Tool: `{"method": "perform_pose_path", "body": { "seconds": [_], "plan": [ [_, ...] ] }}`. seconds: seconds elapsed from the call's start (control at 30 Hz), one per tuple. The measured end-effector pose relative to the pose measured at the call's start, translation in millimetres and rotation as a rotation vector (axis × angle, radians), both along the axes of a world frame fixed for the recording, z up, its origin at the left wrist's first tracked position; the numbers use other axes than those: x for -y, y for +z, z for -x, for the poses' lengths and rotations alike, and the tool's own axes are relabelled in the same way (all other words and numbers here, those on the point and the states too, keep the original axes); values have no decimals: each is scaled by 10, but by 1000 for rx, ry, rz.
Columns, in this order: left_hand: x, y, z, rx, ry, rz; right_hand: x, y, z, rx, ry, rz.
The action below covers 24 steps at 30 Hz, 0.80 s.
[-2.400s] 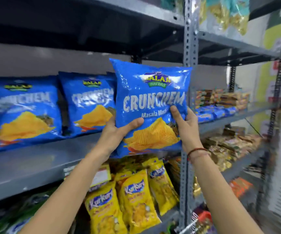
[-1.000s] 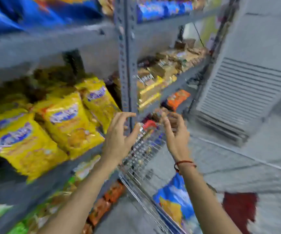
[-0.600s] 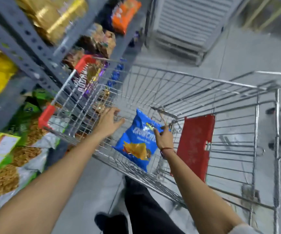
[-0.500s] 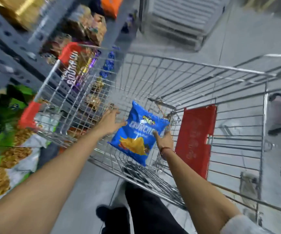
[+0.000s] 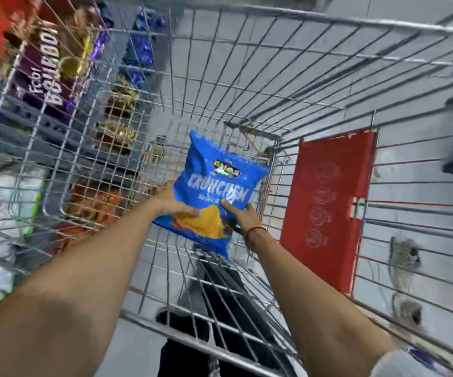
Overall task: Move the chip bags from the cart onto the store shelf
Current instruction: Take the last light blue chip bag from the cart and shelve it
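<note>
Looking straight down into the silver wire shopping cart (image 5: 247,66) from my end. The shiny blue chip bag with the yellow chip picture (image 5: 214,191) sits mid-frame, inside the cart basket and tilted, its top pointing to the upper left of the frame. Left hand (image 5: 172,202) is clamped on the bag's lower left edge, thumb lying across the front. Right hand (image 5: 243,216) has the lower right corner, thumb pressed on the printed face, and there's a red thread band (image 5: 255,232) on that wrist. A red plastic flap (image 5: 328,202) hangs on the cart wall at right of centre. Through the mesh at upper left I can see blurry packets on a grey metal shelf (image 5: 24,115).
</note>
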State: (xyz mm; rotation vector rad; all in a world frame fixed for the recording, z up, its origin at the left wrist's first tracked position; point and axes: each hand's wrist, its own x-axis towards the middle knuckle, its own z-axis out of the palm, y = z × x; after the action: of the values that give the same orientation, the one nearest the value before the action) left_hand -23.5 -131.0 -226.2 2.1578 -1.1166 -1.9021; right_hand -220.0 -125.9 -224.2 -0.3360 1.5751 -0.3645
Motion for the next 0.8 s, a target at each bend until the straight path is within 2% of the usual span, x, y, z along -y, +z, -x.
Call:
{"method": "perform_pose_path", "body": {
  "seconds": [0.1,0.17,0.3,0.43,0.6,0.8],
  "plan": [
    [4,-51,-87,33,15,-49,13,-69,-45,-25,15,32],
    [7,-25,-134,-13,38,-80,40,-61,-68,1,6,47],
    [39,303,-169,-77,99,-107,143,99,-126,50,4,143],
    [59,728,-229,-113,194,-53,267,447,-214,89,-20,245],
    [-37,1294,-448,-123,295,102,272,1023,-330,85,1,397],
    [-220,2286,-618,-115,371,428,352,1945,-603,158,-7,690]
  ]
}}
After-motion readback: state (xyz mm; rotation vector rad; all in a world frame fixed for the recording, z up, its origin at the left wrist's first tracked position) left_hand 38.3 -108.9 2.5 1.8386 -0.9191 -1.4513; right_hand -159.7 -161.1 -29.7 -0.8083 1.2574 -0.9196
